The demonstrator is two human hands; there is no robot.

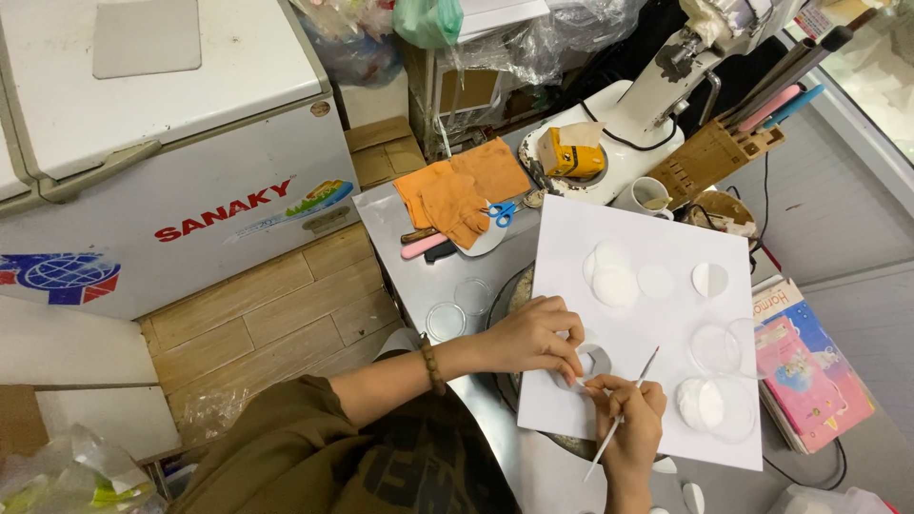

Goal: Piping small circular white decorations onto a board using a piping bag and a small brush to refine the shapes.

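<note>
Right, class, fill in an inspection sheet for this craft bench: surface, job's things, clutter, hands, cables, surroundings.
Surface: grey metal table, a white board lying across it.
Job's things: flat ring under both hands; thin brush; white discs and clear round lids on the board.
Clutter: orange cloth, blue scissors, yellow tape holder, cup, wooden knife block, books.
Hands: left hand presses on the ring; right hand grips the brush.
Cables: black cable near the books.
Surroundings: white chest freezer, wood-plank floor, plastic bags.
</note>
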